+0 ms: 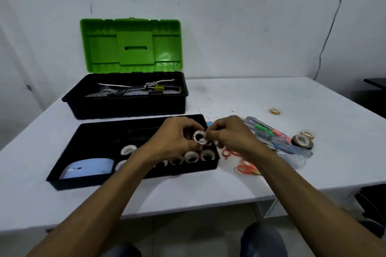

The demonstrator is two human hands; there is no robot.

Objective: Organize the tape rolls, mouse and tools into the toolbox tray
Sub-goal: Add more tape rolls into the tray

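small white tape roll (200, 137), dark dots, hollow core

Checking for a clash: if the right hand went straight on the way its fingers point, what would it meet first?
The small white tape roll that the right hand pinches; right behind it, the left hand, which grips the same roll. Depth between them is unclear.

Both hands, left (171, 140) and right (227, 133), pinch a white tape roll (200, 137) above the black tray (69, 177).
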